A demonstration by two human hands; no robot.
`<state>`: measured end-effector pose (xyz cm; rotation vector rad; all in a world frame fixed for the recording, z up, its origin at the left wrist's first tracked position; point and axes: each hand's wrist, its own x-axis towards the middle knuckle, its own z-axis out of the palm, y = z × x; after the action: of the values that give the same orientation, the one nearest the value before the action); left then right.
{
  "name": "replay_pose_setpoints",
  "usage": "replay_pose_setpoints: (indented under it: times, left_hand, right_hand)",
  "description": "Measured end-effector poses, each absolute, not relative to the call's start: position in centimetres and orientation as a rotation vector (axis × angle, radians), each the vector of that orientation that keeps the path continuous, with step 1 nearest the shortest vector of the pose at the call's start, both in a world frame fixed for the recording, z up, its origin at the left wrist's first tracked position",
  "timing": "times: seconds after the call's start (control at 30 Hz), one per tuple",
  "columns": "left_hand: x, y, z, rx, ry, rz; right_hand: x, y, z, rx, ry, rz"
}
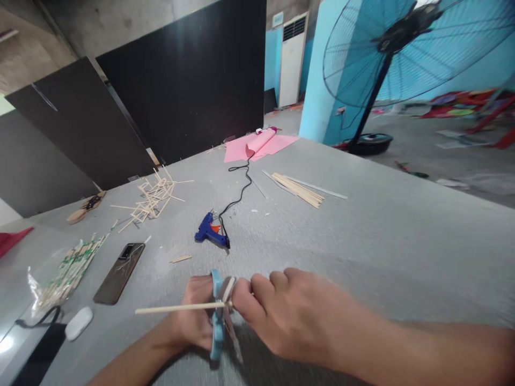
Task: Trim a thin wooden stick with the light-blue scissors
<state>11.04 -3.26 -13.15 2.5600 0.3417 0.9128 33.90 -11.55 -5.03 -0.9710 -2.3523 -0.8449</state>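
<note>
- Grips the scissors (pixel 218 332) by their handles with the left hand (pixel 195 324).
- Holds the end of a stick (pixel 173 309) in the curled right hand (pixel 292 313).
- Points the stick leftward, across the left hand; cannot tell if inside the scissors or over them.
- Has the glue gun (pixel 209 230) ahead of the left hand, the phone (pixel 116 276) to its left, loose sticks (pixel 300 190) farther ahead of the right hand.

Light-blue tool handles (pixel 217 336), pale tan stick (pixel 177 309) — deep blue glue gun (pixel 206 229), orange trigger (pixel 216 229).
</note>
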Motion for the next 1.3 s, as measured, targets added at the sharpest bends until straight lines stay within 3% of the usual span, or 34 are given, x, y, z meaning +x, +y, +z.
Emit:
replay_pose_setpoints:
  times: [0.1, 0.23, 0.43, 0.6, 0.7, 0.87, 1.03, 1.3]
  left_hand:
    - [11.0, -3.3, -13.5, 2.518, 0.396, 1.029]
    - [11.1, -3.6, -13.4, 2.589, 0.46, 1.007]
    - [11.2, -3.6, -12.7, 2.578, 0.44, 0.999]
    - [11.2, -3.7, -12.7, 2.566, 0.427, 1.015]
    - [11.1, -3.7, -12.6, 2.526, 0.394, 1.041]
    - [11.0, -3.8, -12.5, 2.483, 0.394, 1.03]
    - [11.2, -3.9, -12.1, 2.468, 0.389, 1.052]
    - [11.0, -3.8, -12.7, 2.532, 0.429, 1.013]
  right_hand:
    - [34.3, -11.3, -4.0, -0.985, -2.502, -0.534]
    - [35.7, -10.2, -0.3, -0.975, -2.66, 0.449]
    - [36.5, -7.1, 3.1, -0.946, -2.436, 1.774]
    - [35.7, -6.6, 2.9, -0.982, -2.176, 2.18]
    - [35.4, -7.1, 2.9, -0.965, -2.254, 2.051]
    - [35.4, -9.3, 2.1, -0.958, -2.526, 1.269]
    - [35.0, -10.9, -0.5, -1.086, -2.655, 0.712]
    - [34.7, -10.4, -3.3, -0.953, -2.8, 0.085]
